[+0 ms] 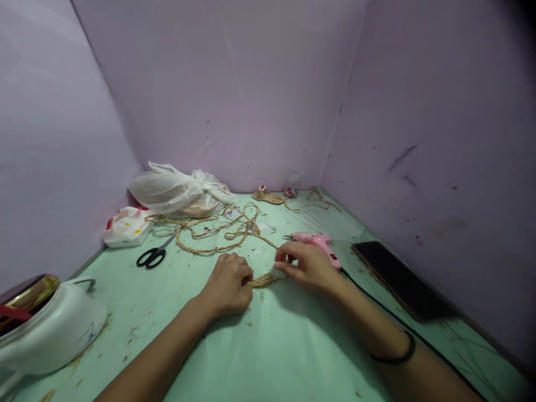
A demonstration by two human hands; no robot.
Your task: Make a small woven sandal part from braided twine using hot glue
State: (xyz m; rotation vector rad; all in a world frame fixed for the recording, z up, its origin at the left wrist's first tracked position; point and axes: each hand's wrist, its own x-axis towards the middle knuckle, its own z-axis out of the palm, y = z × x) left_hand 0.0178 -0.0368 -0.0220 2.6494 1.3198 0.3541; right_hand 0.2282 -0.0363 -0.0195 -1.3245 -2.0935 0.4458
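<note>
My left hand (230, 283) is closed around a piece of braided straw rope work (261, 281), whose right end sticks out past the fingers. Just right of that end, my right hand (304, 264) is in a pinch, thumb and index finger almost together. What lies between those fingertips is too small to make out. A long braided straw rope (211, 249) lies in loose loops beyond both hands and runs up to the right fingers, where its end is hidden. Behind the right hand rests a pink glue gun (320, 241) with its nozzle pointing left.
Black-handled scissors (154, 257) lie left, near a white box (127, 228) and a tied plastic bag (178, 192). A sole-shaped straw piece (268, 197) sits by the back wall. A phone (402, 279) lies right, beside the glue gun's cord (377, 304). A white pot (54, 329) stands front left.
</note>
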